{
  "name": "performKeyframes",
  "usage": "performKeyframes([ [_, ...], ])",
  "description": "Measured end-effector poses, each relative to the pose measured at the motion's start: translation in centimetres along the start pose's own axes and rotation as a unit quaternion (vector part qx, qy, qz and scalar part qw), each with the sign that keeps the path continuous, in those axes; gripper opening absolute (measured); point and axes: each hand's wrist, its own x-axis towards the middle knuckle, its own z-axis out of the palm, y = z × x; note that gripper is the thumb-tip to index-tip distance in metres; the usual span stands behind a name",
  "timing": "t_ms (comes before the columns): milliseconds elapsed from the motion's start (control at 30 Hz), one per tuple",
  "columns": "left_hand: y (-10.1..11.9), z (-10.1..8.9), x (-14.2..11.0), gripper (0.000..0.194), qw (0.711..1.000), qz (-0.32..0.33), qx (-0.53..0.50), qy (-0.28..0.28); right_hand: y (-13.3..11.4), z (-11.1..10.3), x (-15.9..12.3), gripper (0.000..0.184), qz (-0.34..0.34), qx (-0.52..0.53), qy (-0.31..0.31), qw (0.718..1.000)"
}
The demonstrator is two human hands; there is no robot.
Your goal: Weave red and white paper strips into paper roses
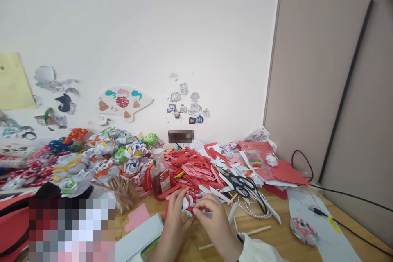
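Note:
A small red-and-white folded paper flower (188, 202) sits between my two hands, low over the wooden table. My left hand (176, 209) closes on it from the left side, fingers around its edge. From the right, my right hand (211, 213) pinches at its front petals with thumb and forefinger. Part of the flower is hidden behind my fingers. Just beyond lies a heap of folded red and white paper strips (196, 168). A glue bottle (161, 181) with amber contents stands behind my left hand.
Black-handled scissors (244, 186) and a pearl bead string (256, 212) lie to the right. Wooden sticks (259, 230) are near my right wrist. Finished-looking paper flowers (107, 146) crowd the left. White paper sheets (139, 239) lie front left; a black cable (346, 223) crosses the right.

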Motion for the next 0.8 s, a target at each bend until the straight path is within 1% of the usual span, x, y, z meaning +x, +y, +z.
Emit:
performKeyframes([
  [167,0.3,-0.1,0.0,0.052,1.000,-0.008,-0.003,-0.002,-0.2,0.2,-0.4,0.013,-0.019,0.007,0.010,1.000],
  [333,0.5,-0.2,-0.3,0.061,1.000,-0.008,-0.017,-0.022,0.0,0.1,-0.4,0.013,-0.023,0.007,0.007,1.000],
  [433,0.3,-0.2,-0.4,0.067,0.998,-0.004,-0.027,-0.051,0.3,0.0,-0.2,0.013,-0.015,0.008,0.008,1.000],
  [500,0.2,-0.1,-0.4,0.069,0.998,-0.005,-0.032,-0.060,0.4,0.0,-0.1,0.014,-0.008,0.007,0.008,1.000],
  [667,-0.6,0.3,-0.6,0.070,0.998,0.011,-0.025,-0.054,0.6,0.2,-0.1,0.014,0.018,0.005,0.004,1.000],
  [800,-1.4,0.8,-0.7,0.072,0.999,0.013,-0.022,-0.044,0.7,0.5,-0.1,0.013,0.044,0.023,0.003,0.999],
])
